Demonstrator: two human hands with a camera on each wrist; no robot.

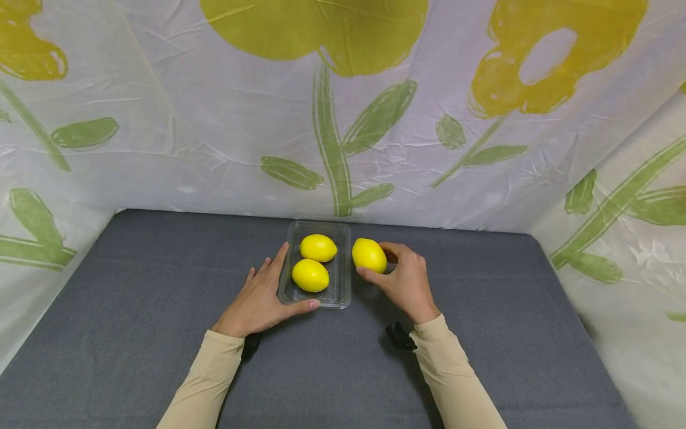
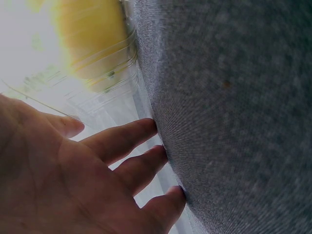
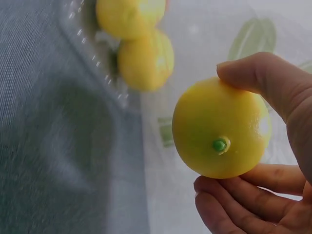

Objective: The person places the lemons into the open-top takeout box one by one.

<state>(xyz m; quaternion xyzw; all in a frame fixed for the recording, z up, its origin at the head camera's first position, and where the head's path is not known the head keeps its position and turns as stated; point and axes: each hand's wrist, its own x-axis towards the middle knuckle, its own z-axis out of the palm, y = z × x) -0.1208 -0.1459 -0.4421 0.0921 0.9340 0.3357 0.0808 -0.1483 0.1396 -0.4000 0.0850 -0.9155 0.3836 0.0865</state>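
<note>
A clear plastic tray [image 1: 343, 296] stands near the table's far edge, with two yellow lemons [image 1: 311, 275] lying one behind the other inside it. My left hand [image 1: 258, 302] is spread at the tray's near left corner, thumb along the front rim and index finger by the left side. In the left wrist view its other fingers [image 2: 139, 168] reach down to the cloth. Between thumb and fingers, my right hand [image 1: 409, 283] grips a third lemon [image 1: 368, 256] just right of the tray. The right wrist view shows this lemon's green stem tip [image 3: 220, 145], raised above the cloth.
Dark grey cloth [image 1: 134, 310] covers the table. Behind and at both sides hangs a pale curtain [image 1: 214, 119] printed with yellow flowers and green leaves. A small black device [image 1: 399, 335] is at the right wrist, under the beige sleeve [image 1: 450, 372].
</note>
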